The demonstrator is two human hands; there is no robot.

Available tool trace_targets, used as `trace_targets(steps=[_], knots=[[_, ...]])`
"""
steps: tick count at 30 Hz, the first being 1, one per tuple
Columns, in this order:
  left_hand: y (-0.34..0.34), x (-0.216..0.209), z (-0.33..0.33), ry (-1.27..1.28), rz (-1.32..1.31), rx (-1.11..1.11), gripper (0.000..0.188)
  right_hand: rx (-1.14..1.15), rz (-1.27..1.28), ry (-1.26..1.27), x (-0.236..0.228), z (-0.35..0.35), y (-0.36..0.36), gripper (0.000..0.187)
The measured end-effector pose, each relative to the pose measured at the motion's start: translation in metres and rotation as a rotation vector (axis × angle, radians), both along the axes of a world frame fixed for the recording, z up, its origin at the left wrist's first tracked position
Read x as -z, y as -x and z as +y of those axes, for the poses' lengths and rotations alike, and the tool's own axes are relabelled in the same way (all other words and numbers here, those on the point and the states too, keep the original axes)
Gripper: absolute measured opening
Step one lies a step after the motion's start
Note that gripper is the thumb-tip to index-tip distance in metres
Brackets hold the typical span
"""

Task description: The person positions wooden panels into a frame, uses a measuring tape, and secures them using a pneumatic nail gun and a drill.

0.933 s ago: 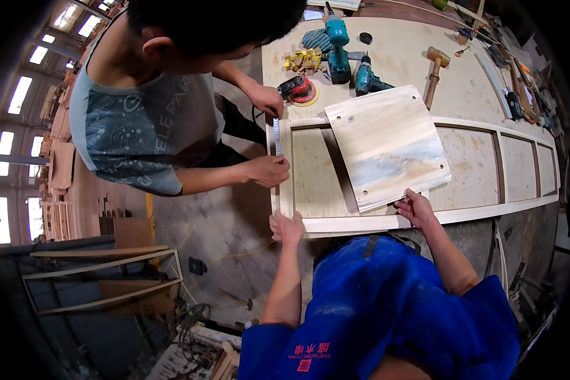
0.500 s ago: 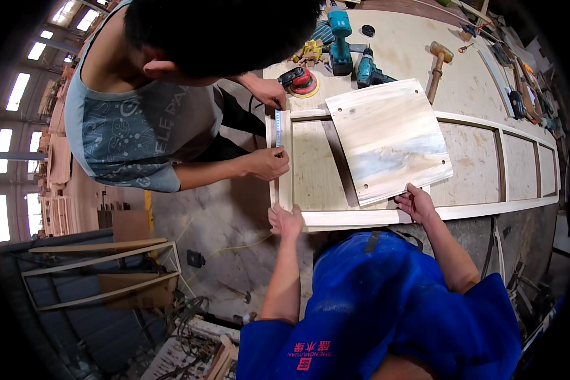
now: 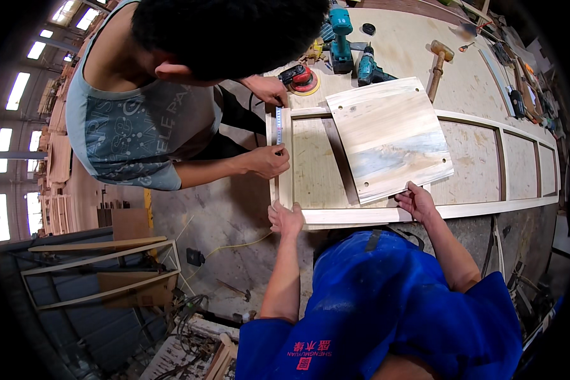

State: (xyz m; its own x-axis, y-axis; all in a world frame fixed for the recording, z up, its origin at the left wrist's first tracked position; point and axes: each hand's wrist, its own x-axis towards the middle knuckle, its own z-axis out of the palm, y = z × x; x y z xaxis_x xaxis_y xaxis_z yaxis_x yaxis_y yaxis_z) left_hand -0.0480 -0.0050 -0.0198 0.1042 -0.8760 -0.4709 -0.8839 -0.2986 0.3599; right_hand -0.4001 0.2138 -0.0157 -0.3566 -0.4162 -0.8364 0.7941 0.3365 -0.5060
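Note:
A long pale wooden frame (image 3: 361, 216) with crosspieces lies on the workbench. My left hand (image 3: 286, 220) is closed around its near left corner. Across the frame rests a squarish wooden panel (image 3: 392, 136), set at a slant, with a small hole near each corner and a greyish stain. My right hand (image 3: 416, 201) grips the panel's near edge, thumb on top and fingers partly hidden beneath. At the frame's left end, a co-worker's two hands hold a tape measure (image 3: 279, 125) stretched along the end rail.
The co-worker (image 3: 126, 120) leans over the left end. Beyond the frame are a red sander (image 3: 303, 80), a teal cordless tool (image 3: 341, 44), a teal drill (image 3: 370, 68) and a mallet (image 3: 438, 66). A yellow cord (image 3: 240, 245) and a hammer (image 3: 234, 289) lie on the floor.
The co-worker's head has shifted slightly to the right over the bench. My hands, the panel and the frame stay nearly in place.

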Motion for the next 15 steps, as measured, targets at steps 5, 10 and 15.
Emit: trace_targets(steps=[5,10,15], knots=[[0.0005,0.0002,0.0007,0.009,-0.004,-0.005,0.082,0.005,-0.005,0.008,0.0009,0.0005,-0.0002,0.033],[0.0001,0.0005,0.0009,0.009,-0.011,0.0,0.082,0.005,0.003,-0.001,0.0026,0.001,0.0002,0.034],[0.0001,0.0004,0.0015,0.02,-0.014,-0.003,0.082,0.011,0.009,0.002,0.0012,-0.0001,-0.0013,0.034]])
